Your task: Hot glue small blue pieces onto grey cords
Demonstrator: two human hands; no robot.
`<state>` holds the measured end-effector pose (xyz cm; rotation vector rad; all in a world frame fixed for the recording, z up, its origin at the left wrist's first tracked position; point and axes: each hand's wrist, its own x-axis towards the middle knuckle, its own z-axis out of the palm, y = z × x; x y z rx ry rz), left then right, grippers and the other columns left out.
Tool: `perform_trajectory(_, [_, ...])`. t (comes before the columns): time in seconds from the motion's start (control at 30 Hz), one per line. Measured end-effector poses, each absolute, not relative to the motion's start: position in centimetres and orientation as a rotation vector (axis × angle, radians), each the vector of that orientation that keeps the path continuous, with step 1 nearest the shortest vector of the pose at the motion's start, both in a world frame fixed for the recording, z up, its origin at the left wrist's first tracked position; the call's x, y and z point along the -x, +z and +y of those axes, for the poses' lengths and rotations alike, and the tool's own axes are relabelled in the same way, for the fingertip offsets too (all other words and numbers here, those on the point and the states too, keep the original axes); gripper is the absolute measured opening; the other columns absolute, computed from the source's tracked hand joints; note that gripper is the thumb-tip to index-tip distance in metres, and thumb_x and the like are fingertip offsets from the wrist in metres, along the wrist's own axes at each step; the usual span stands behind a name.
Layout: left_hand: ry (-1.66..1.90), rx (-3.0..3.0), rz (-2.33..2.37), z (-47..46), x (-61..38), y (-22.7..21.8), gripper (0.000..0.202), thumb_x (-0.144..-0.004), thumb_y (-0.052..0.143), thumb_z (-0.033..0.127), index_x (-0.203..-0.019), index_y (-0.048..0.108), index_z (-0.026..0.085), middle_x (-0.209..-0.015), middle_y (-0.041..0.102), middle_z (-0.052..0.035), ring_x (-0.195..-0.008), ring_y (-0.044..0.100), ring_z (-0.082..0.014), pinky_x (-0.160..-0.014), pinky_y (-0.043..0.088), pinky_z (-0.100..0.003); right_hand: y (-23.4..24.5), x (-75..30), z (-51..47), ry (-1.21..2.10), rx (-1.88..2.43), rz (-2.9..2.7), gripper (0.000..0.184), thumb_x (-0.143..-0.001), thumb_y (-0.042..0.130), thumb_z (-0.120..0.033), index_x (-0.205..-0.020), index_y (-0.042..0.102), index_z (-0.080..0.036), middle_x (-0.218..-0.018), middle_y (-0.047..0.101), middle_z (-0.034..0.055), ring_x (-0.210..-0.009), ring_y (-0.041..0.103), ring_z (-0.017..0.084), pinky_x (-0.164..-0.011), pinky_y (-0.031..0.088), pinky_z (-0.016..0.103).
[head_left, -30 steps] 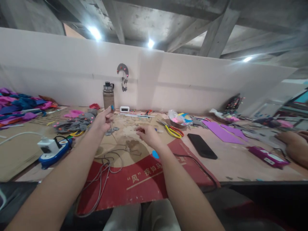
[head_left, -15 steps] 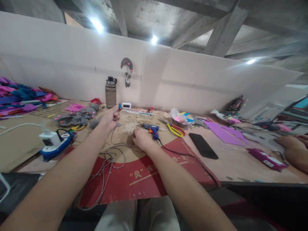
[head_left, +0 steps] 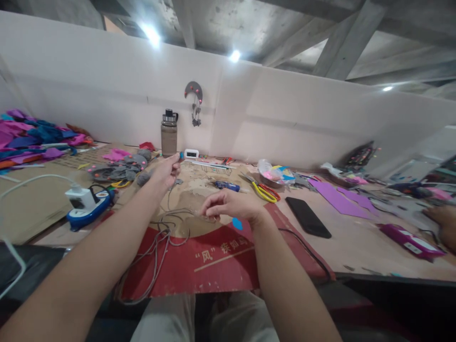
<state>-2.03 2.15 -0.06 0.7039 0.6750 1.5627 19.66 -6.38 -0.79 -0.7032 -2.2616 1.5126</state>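
Observation:
Stretched forward near the bottle, my left hand (head_left: 166, 172) is closed, with a small blue piece (head_left: 182, 155) pinched at its fingertips. A strand of thin grey cord (head_left: 171, 232) hangs below that hand, and its loops lie over the red and brown cardboard (head_left: 213, 275). My right hand (head_left: 230, 205) hovers over the cardboard, thumb and fingers pinched where a strand of the cord ends at them. Just below the right palm shows a flat blue round piece (head_left: 237, 223). Behind this hand lies the blue glue gun (head_left: 227, 185), its handle hidden.
Yellow-handled scissors (head_left: 263, 192) and a black phone (head_left: 308, 217) lie to the right, beside purple sheets (head_left: 338, 199) and a magenta case (head_left: 411, 241). A bottle (head_left: 168, 135) stands at the back. At left sits a blue power strip (head_left: 89, 213). Another person's hand (head_left: 441, 221) is far right.
My right hand has lifted and come back toward me and right, now covering the glue gun's handle. The blue round piece has come into view below it. My left hand keeps its pinch.

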Motion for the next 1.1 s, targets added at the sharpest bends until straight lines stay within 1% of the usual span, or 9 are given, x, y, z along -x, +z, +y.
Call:
perform_trajectory(0.07, [1.553, -0.723, 0.691, 2.2, 1.9, -0.2, 0.018, -0.085, 0.048, 0.006, -0.069, 0.055, 0.008, -0.059, 0.058, -0.0013, -0.034, 0.033, 0.0021, -0.031, 0.021, -0.010, -1.6, -19.4, -5.5, 1.247, 0.964, -2.288, 0.017, -0.077, 0.055, -0.021, -0.088, 0.067, -0.016, -0.069, 0.060, -0.0001, -0.057, 0.051, 0.008, -0.056, 0.042, 0.020])
perform_trajectory(0.13, [1.536, -0.735, 0.697, 2.4, 1.8, -0.3, 0.016, -0.085, 0.048, 0.006, -0.071, 0.055, 0.008, -0.059, 0.059, -0.0016, -0.034, 0.033, 0.0020, -0.031, 0.021, -0.010, -2.3, -19.2, -4.8, 0.910, 1.204, -2.329, 0.017, -0.073, 0.053, -0.011, -0.081, 0.067, -0.015, -0.064, 0.060, -0.0005, -0.055, 0.050, 0.008, -0.053, 0.039, 0.019])
perform_trajectory(0.2, [1.529, -0.738, 0.701, 2.5, 1.9, -0.3, 0.015, -0.085, 0.048, 0.006, -0.072, 0.056, 0.008, -0.060, 0.059, -0.0018, -0.034, 0.034, 0.0021, -0.031, 0.020, -0.009, -2.7, -19.1, -4.5, 0.687, 1.326, -2.386, 0.017, -0.069, 0.054, -0.007, -0.075, 0.067, -0.014, -0.060, 0.060, -0.0002, -0.054, 0.050, 0.008, -0.052, 0.036, 0.019])
perform_trajectory(0.4, [1.528, -0.755, 0.701, 2.3, 1.8, -0.2, 0.015, -0.084, 0.049, 0.006, -0.071, 0.056, 0.008, -0.066, 0.062, -0.0044, -0.034, 0.033, 0.0026, -0.030, 0.020, -0.009, -3.4, -18.2, -4.6, 0.486, 1.338, -2.512, 0.011, -0.069, 0.057, -0.011, -0.074, 0.067, -0.014, -0.070, 0.066, 0.0036, -0.063, 0.056, 0.011, -0.057, 0.037, 0.019])
perform_trajectory(0.57, [1.520, -0.741, 0.711, 2.2, 1.7, -0.1, 0.014, -0.084, 0.050, 0.007, -0.072, 0.056, 0.009, -0.065, 0.061, -0.0034, -0.034, 0.034, 0.0021, -0.031, 0.021, -0.009, -4.1, -17.2, -4.7, 0.194, 1.447, -2.581, 0.014, -0.071, 0.052, -0.013, -0.073, 0.066, -0.015, -0.073, 0.067, 0.0068, -0.063, 0.056, 0.013, -0.056, 0.036, 0.021])
perform_trajectory(0.7, [1.523, -0.775, 0.697, 2.2, 1.7, -0.2, 0.015, -0.084, 0.049, 0.007, -0.072, 0.056, 0.009, -0.064, 0.061, -0.0028, -0.034, 0.034, 0.0023, -0.031, 0.020, -0.009, -4.0, -17.2, -4.7, 0.255, 1.458, -2.534, 0.013, -0.071, 0.051, -0.013, -0.069, 0.064, -0.014, -0.069, 0.065, 0.0065, -0.060, 0.053, 0.012, -0.056, 0.035, 0.022])
perform_trajectory(0.9, [1.528, -0.790, 0.698, 2.0, 1.7, -0.2, 0.015, -0.085, 0.049, 0.007, -0.072, 0.056, 0.009, -0.060, 0.058, -0.0005, -0.035, 0.034, 0.0022, -0.032, 0.020, -0.009, -3.6, -17.3, -4.5, 0.470, 1.209, -2.264, 0.011, -0.072, 0.050, -0.012, -0.079, 0.058, -0.015, -0.070, 0.060, 0.0005, -0.062, 0.050, 0.009, -0.059, 0.036, 0.019])
perform_trajectory(1.0, [1.502, -0.813, 0.699, 2.0, 1.6, -0.3, 0.015, -0.085, 0.048, 0.007, -0.072, 0.057, 0.009, -0.061, 0.059, -0.0010, -0.035, 0.034, 0.0023, -0.032, 0.019, -0.009, -3.9, -17.0, -4.6, 0.551, 1.090, -2.330, 0.017, -0.072, 0.050, -0.008, -0.084, 0.060, -0.015, -0.073, 0.061, 0.0004, -0.064, 0.051, 0.009, -0.060, 0.037, 0.019])
perform_trajectory(1.1, [1.508, -0.813, 0.697, 2.1, 1.5, -0.3, 0.014, -0.084, 0.049, 0.007, -0.073, 0.057, 0.008, -0.064, 0.060, -0.0022, -0.035, 0.034, 0.0022, -0.032, 0.020, -0.010, -4.3, -16.6, -4.6, 0.572, 1.003, -2.460, 0.023, -0.073, 0.049, -0.006, -0.086, 0.066, -0.016, -0.081, 0.066, 0.0024, -0.072, 0.055, 0.011, -0.067, 0.039, 0.020])
